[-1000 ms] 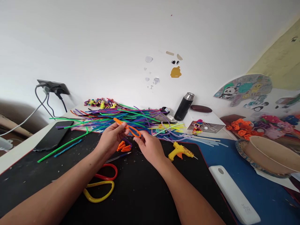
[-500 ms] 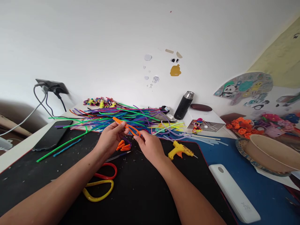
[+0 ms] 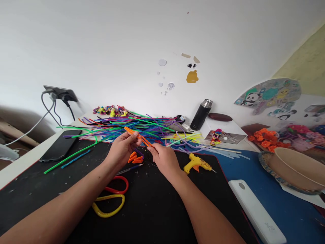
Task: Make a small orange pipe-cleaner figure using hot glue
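I pinched the orange fuzzy stick (image 3: 138, 136) with both hands, left hand (image 3: 122, 149) at one end, right hand (image 3: 164, 158) at the other, above the black mat (image 3: 152, 210), so the fold stayed flat.

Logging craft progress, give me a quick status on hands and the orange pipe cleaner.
Both hands, left and right, pinch the orange pipe cleaner. Folded flat above the mat. Nothing obstructing.
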Tool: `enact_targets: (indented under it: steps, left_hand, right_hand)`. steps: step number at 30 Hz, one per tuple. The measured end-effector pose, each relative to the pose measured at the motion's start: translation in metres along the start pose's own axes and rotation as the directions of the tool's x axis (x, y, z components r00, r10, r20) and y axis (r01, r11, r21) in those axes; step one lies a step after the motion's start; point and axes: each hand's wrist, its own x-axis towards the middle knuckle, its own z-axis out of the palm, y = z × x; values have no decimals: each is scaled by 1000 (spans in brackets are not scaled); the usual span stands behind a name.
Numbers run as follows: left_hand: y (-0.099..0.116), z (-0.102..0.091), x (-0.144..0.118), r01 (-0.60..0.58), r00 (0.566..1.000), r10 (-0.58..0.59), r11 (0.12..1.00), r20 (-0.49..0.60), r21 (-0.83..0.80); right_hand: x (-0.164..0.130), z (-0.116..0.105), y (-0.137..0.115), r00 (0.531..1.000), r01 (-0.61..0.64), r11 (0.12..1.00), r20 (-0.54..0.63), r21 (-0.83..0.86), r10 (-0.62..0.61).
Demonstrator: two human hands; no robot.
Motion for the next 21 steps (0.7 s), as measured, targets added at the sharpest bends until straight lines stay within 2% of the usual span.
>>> enact_targets:
  steps: [10, 17, 21]
  left_hand:
    - [1, 2, -2, -26, 999, 25, 999, 28, 38]
    - [3, -2, -1, -22, 997, 17, 997, 72, 73]
    - [8, -3, 0, -10, 999, 9, 1000, 49, 16]
  right_hand:
    - [0, 3, 2, 999, -52, 973, 20, 227, 48]
    - [0, 3, 1, 998, -45, 970, 55, 239, 33]
    - [-1, 1, -2, 997, -29, 971, 83, 237, 9]
